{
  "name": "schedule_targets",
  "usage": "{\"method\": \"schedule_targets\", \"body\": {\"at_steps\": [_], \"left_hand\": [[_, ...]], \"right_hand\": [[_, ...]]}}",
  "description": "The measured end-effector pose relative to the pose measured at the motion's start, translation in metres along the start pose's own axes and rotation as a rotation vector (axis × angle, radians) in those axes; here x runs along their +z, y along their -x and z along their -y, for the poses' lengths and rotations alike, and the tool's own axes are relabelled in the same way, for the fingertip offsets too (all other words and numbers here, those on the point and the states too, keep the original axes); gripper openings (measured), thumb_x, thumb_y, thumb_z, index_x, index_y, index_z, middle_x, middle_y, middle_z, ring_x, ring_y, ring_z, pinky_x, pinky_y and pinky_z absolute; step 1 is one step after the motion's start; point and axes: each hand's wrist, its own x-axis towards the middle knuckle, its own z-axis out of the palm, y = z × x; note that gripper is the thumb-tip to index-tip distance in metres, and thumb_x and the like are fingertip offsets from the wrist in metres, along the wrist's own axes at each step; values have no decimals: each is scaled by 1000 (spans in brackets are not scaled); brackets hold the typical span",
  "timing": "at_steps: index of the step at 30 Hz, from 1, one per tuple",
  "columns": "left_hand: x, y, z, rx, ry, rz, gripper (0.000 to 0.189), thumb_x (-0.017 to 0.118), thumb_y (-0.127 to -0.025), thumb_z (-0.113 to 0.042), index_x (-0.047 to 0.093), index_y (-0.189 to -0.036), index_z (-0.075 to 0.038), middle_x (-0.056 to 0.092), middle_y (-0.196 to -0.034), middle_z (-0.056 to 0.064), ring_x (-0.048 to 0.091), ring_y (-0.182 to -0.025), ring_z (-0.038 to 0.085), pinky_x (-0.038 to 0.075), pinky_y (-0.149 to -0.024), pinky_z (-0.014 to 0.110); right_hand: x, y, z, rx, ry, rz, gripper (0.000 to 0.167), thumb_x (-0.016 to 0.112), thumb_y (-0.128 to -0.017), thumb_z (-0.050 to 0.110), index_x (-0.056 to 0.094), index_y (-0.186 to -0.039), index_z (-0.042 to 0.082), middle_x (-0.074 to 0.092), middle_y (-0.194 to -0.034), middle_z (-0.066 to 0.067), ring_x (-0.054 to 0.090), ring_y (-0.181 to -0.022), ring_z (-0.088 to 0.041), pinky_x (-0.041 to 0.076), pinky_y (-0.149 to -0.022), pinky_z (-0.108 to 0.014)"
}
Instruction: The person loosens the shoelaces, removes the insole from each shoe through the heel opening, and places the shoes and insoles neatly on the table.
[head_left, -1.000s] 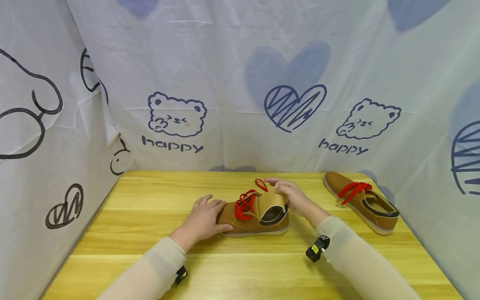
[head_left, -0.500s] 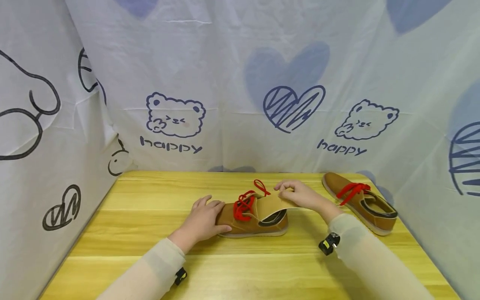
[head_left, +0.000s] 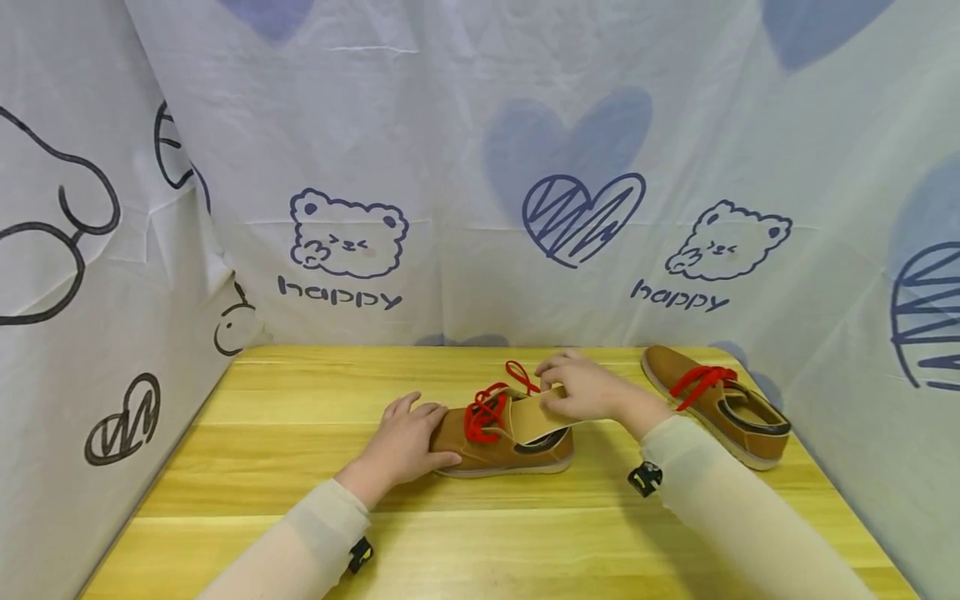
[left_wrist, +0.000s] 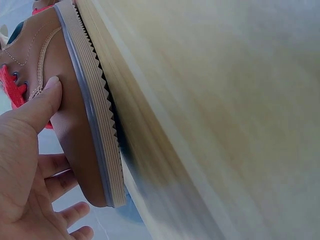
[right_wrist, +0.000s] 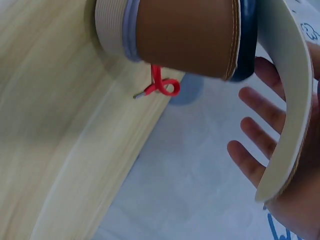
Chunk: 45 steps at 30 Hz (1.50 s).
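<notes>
A brown shoe [head_left: 525, 458] with red laces lies on the table, toe to the left. My left hand [head_left: 397, 442] holds its toe, thumb on the near side and fingers over the far side; the left wrist view shows the thumb on the brown upper [left_wrist: 80, 132]. My right hand [head_left: 588, 387] grips a tan insole [head_left: 531, 417] at the shoe's opening. The insole's front part is hidden inside the shoe, while its rear sticks out over the heel. From the right wrist, the pale underside of the insole [right_wrist: 295, 107] curves in front of the fingers.
A second brown shoe [head_left: 731, 412] with tied red laces stands at the table's back right. The wooden table [head_left: 480, 542] meets a printed cloth [head_left: 465, 250] at the back and sides. A loose red lace loop [head_left: 521, 377] stands up behind the held shoe.
The insole was bent up over the shoe's opening, then straightened out to the right. My right hand shifted right, then slightly left with it. My left hand stays on the toe.
</notes>
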Motion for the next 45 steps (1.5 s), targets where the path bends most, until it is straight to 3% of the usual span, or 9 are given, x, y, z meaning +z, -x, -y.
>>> {"method": "schedule_targets", "body": {"at_steps": [6,15,21,31,45], "left_hand": [[-3,0,-2,-3,3,5,78,73,-85,-57,58,-140,-5,58,-139,13,36,-139,46,23,-115,59],[-2,0,-2,2,-13,1,78,72,-85,-58,58,-140,-6,58,-139,13,36,-139,45,24,-115,59],[-2,-2,-2,-1,-13,-6,78,73,-84,-58,58,-140,-6,59,-139,12,36,-139,45,24,-115,59],[1,-2,-1,-6,-7,-1,80,72,-84,-61,57,-141,-7,58,-140,11,35,-140,44,22,-116,59],[2,-1,1,-12,-9,3,80,71,-84,-61,56,-142,-7,57,-141,11,34,-140,44,22,-116,59]], "right_hand": [[7,-8,10,-20,107,-8,12,66,-94,27,67,-84,19,64,-126,-10,52,-120,-32,41,-106,-47],[6,-15,27,-18,243,-11,14,69,-92,24,69,-79,19,65,-125,-11,51,-121,-33,39,-106,-49],[-2,-15,27,3,221,22,12,67,-91,18,71,-80,20,62,-131,-12,48,-127,-35,36,-110,-53],[-19,-4,10,66,179,58,18,68,-91,17,66,-73,22,59,-135,-13,43,-130,-36,38,-108,-52],[-40,18,-6,123,199,54,19,70,-89,19,66,-72,23,59,-134,-14,42,-130,-38,37,-108,-54]]}}
